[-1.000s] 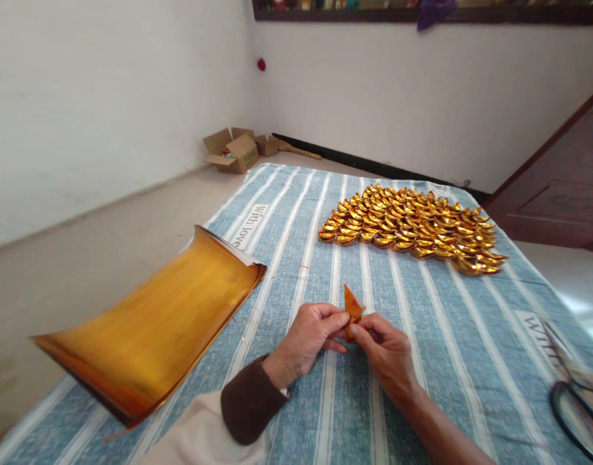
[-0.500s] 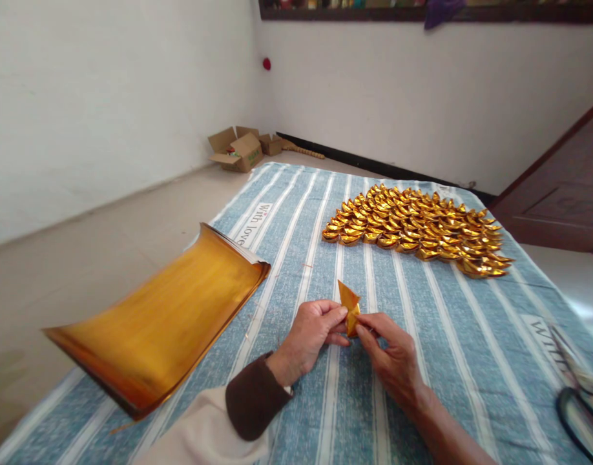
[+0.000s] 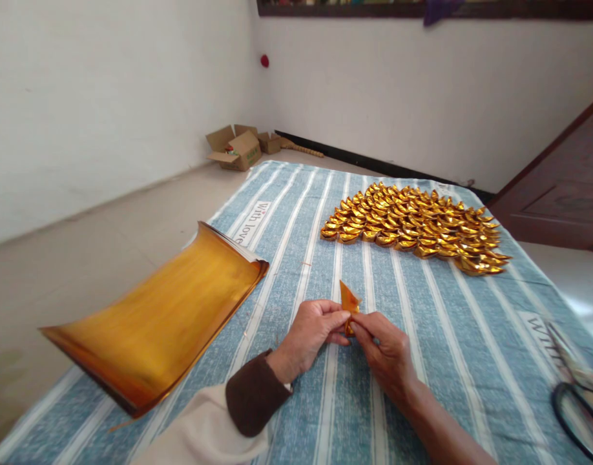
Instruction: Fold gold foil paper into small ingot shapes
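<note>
A person seated at a blue-and-white striped cloth point(image 3: 422, 336) pinches a small folded piece of gold paper point(image 3: 349, 302) between both hands, just above the cloth and near its front edge. The left hand point(image 3: 312, 334), its wrist in a dark brown cuff point(image 3: 252, 400), grasps the paper's lower left side with thumb and fingertips; the right hand point(image 3: 384, 352) closes on the lower right side, so the two sets of fingertips meet around the fold and only a pointed tip stands up above them. To the left, a curling stack of gold foil sheets point(image 3: 165, 323) lies partly on the cloth and partly over its edge, its near corner lifted. Farther back on the cloth, well apart from the hands, rows of finished gold paper ingots point(image 3: 413, 226) sit packed closely together. A pair of scissors point(image 3: 575, 400) rests at the cloth's right edge. In the far corner of the room, open cardboard boxes point(image 3: 233, 150) stand on the floor against the white wall point(image 3: 107, 97), and a dark wooden door point(image 3: 562, 194) shows at right.
</note>
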### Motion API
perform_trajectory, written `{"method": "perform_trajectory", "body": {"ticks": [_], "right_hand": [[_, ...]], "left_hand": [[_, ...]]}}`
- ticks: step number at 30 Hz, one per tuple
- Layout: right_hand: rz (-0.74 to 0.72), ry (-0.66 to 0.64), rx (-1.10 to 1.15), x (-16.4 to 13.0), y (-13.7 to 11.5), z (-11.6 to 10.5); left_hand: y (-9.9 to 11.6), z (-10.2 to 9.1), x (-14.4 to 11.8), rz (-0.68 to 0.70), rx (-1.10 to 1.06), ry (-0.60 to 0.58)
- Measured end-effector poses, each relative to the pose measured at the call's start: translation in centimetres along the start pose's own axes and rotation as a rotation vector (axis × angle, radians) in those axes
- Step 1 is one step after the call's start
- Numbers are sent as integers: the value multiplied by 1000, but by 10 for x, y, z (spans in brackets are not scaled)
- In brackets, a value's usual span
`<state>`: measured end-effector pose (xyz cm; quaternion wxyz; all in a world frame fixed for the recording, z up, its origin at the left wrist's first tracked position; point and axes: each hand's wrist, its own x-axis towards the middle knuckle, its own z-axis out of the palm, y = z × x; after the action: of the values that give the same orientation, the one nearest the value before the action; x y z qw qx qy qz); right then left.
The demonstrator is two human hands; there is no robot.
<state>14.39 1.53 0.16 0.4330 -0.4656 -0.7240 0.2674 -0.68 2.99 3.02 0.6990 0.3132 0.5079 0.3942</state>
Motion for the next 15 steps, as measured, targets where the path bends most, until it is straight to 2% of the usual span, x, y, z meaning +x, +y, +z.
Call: {"method": "perform_trajectory", "body": {"ticks": [10, 13, 15], "right_hand": [[17, 51, 28, 0, 4, 3], [100, 81, 124, -1, 6, 3], [200, 54, 224, -1, 7, -1]], "left_hand": [[2, 1, -1, 12, 0, 3], [2, 0, 0, 4, -42, 22], [2, -2, 2, -4, -97, 41]]}}
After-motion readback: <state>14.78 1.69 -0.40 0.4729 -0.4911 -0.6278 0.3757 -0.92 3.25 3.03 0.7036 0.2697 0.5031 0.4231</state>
